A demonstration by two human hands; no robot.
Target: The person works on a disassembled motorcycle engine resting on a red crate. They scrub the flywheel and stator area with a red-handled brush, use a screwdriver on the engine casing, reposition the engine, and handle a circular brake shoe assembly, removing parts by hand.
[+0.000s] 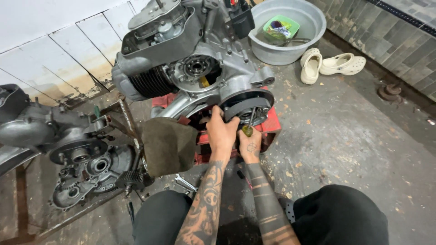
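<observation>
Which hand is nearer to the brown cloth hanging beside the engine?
Left. The left hand grips the brake drum edge right next to the brown cloth; the right hand, holding a screwdriver, is farther away.

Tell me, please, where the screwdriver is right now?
In the head view, the screwdriver sits in the right hand, its tip at the brake drum, beside the left hand.

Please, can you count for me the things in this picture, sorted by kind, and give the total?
Engines: 2, the engine that the left hand grips at its brake shoes, and a second engine.
Screwdrivers: 1, a screwdriver in the right hand.
Clogs: 2, cream clogs.
Basins: 1, a grey basin.
Wrenches: 1, a wrench.
Total: 7
</observation>
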